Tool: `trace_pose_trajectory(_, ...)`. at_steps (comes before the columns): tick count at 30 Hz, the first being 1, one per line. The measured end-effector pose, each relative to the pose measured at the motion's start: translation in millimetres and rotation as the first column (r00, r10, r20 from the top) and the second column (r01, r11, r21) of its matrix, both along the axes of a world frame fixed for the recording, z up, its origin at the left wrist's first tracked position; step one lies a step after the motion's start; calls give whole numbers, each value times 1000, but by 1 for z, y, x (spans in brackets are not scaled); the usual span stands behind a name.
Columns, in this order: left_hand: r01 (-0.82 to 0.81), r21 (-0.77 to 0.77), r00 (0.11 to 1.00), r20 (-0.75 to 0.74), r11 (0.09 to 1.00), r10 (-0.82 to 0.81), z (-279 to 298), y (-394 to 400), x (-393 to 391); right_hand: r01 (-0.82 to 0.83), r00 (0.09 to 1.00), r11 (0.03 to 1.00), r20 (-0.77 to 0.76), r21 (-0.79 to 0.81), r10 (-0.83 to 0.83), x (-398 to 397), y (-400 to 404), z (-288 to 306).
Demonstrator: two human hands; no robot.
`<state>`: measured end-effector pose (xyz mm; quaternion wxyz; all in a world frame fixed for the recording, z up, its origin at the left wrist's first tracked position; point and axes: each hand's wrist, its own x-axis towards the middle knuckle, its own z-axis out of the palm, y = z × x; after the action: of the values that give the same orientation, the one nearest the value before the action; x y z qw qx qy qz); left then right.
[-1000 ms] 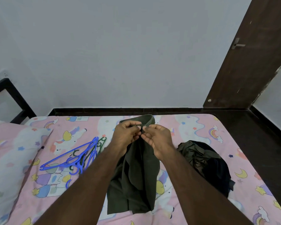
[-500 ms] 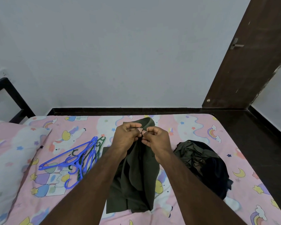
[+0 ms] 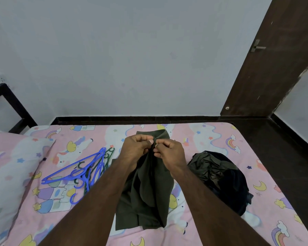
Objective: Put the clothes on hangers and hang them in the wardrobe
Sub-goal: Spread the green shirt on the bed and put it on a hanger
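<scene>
Both our hands, left hand [image 3: 135, 150] and right hand [image 3: 169, 153], pinch the green shirt [image 3: 149, 189] at its top. We think we are fixing it for hanging. Next we need a blue hanger [image 3: 75, 171], lying left of the shirt.

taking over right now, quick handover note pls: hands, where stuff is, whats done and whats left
Left hand: pinching the top edge of the green garment.
Right hand: pinching the same edge, right beside the left hand.
The garment is held up at its top; its lower part rests on the bed.
Hangers: a loose blue and green pile on the bed, to the left of the arms, untouched.
Clothes pile: dark heap on the bed, to the right.
Done: one garment picked up. Nothing is on a hanger yet.
Left: put this garment on a hanger, then the pile, then hang all in the wardrobe, which is not in view.
</scene>
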<state>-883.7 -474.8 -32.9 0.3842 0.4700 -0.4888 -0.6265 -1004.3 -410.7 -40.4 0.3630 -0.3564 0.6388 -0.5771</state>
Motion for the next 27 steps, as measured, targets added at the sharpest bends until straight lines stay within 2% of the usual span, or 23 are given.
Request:
trace_pose_trajectory(3,6,18,1000,-15,1000,-5,-6,1,2,-12,999,1000,-44,3,12,-1,0,-2)
trace_pose_trajectory(5,14,35,1000,-26,999,-13,-12,3,2,-24,1000,999,-7,26,24,-2,2,-7)
trace_pose_trajectory(8,70,39,997,-19,997,-69,-27,8,1,-16,987,996,163,87,2,-3,5,-16)
trace_pose_trajectory(12,66,82,997,27,994,-68,-53,14,-3,-14,913,982,404,190,-65,-3,9,-40)
trace_pose_trajectory(17,146,51,982,115,988,-151,-88,23,1,-45,826,961,552,271,-117,-3,18,-75)
trace_pose_trajectory(22,178,37,963,200,983,-182,-113,35,3,-86,770,929,616,361,-168,-3,26,-100)
trace_pose_trajectory(25,225,0,939,266,974,-217,-125,39,2,-114,773,912,612,395,-169,-6,30,-112)
trace_pose_trajectory(27,213,-47,925,332,976,-186,-131,41,0,-120,790,907,593,404,-159,-7,32,-119)
